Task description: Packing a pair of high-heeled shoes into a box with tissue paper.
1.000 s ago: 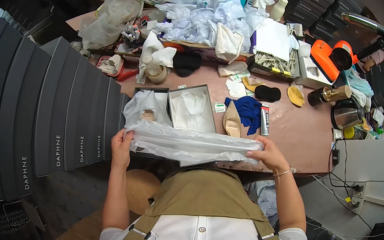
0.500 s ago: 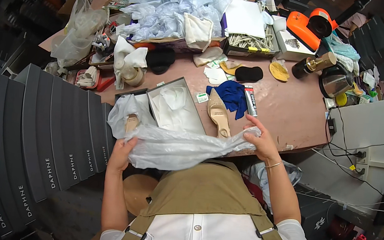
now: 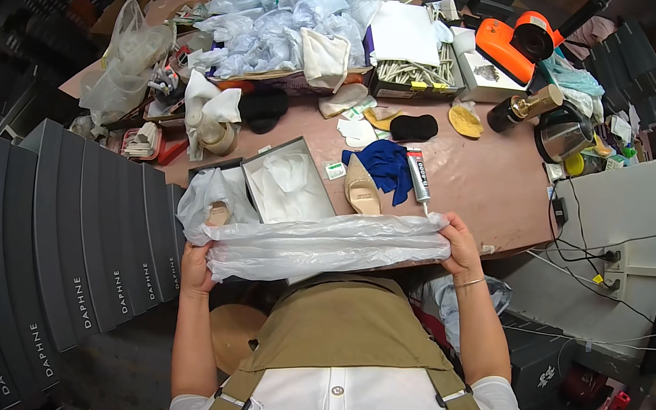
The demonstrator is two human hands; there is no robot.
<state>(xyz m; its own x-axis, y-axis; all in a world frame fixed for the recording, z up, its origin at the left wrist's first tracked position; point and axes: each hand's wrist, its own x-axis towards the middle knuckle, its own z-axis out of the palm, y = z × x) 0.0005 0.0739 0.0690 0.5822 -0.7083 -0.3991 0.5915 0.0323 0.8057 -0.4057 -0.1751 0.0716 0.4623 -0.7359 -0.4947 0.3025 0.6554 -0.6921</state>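
While left hand (image 3: 198, 266) and right hand (image 3: 460, 246) hold plastic (image 3: 322, 246) before the box (image 3: 318, 175), a part-wrapped shoe (image 3: 218, 213) lies left of it, a bare shoe (image 3: 363, 192) right.

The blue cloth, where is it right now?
In the head view, the blue cloth lies on the table, just right of centre, between the beige pointed shoe and the tube.
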